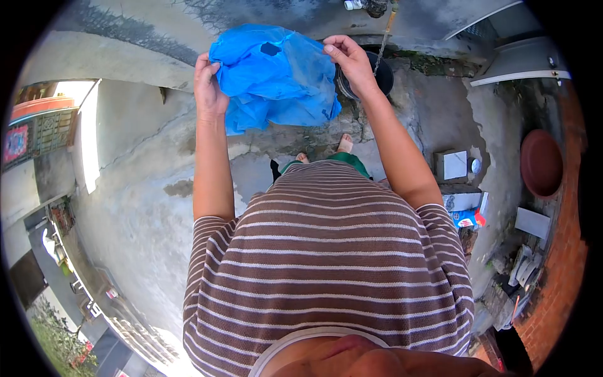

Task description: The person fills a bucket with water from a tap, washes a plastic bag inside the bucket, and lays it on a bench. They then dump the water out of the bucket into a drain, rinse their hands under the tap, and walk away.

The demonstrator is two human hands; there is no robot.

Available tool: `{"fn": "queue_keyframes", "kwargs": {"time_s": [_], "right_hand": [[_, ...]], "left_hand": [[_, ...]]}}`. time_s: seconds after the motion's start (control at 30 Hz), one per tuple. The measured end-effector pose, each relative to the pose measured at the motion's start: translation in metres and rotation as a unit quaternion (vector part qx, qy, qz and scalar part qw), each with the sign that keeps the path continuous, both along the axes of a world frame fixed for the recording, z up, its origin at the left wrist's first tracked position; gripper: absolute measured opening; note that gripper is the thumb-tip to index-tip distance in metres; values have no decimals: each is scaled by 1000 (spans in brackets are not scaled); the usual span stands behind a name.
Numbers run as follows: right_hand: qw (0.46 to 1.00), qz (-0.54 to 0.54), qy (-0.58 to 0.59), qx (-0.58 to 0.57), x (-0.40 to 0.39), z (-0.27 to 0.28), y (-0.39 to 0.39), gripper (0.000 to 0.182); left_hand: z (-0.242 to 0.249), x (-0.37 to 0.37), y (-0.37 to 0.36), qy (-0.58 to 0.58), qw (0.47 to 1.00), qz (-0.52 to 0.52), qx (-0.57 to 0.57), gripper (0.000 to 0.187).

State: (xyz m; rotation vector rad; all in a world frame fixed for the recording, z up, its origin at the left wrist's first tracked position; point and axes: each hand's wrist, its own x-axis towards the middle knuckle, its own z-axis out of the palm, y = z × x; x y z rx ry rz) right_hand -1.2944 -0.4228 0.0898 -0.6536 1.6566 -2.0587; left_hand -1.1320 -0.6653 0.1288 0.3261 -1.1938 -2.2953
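Observation:
A crumpled, thin blue plastic bag [276, 94] hangs stretched between my two hands, with a small dark hole near its top. My left hand [210, 91] pinches its upper left edge between thumb and fingers. On the other side, my right hand [350, 63] has thumb and fingertips closed on the upper right edge. Behind my right wrist stands a dark bucket [384, 76], partly hidden by the wrist and the bag.
A chain [381, 50] hangs above the bucket by the wall. To the right on the concrete floor [144, 151] are a white-topped block [455, 165], a blue and red packet [466, 218] and a reddish-brown basin [541, 163]. My feet [345, 143] stand below the bag.

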Motion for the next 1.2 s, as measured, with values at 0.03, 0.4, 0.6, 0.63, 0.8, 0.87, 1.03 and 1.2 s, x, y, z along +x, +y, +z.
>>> {"fn": "queue_keyframes", "kwargs": {"time_s": [0.03,0.4,0.6,0.63,0.8,0.87,1.03,1.2], "right_hand": [[998,-36,10,47,-12,-28,7,26],[933,-9,-357,46,0,-133,20,54],[953,-168,-216,-132,-20,-87,27,43],[954,-188,-193,-133,-22,-81,29,42],[921,-207,-230,-239,-33,-56,38,35],[913,-205,-247,-254,-35,-46,38,34],[913,-151,-243,-290,-43,-23,38,36],[925,-48,-229,-299,-33,23,13,40]], "left_hand": [[-1,-3,-10,24,1000,-7,-8,24],[34,7,-53,46,996,72,40,35],[-3,45,-114,48,992,112,38,31],[-14,53,-124,42,990,128,41,31],[-52,73,-148,0,981,182,72,28],[-69,79,-165,-4,980,179,82,28],[-88,76,-173,-74,980,166,76,32],[-62,35,-100,-219,771,329,-499,66]]}}
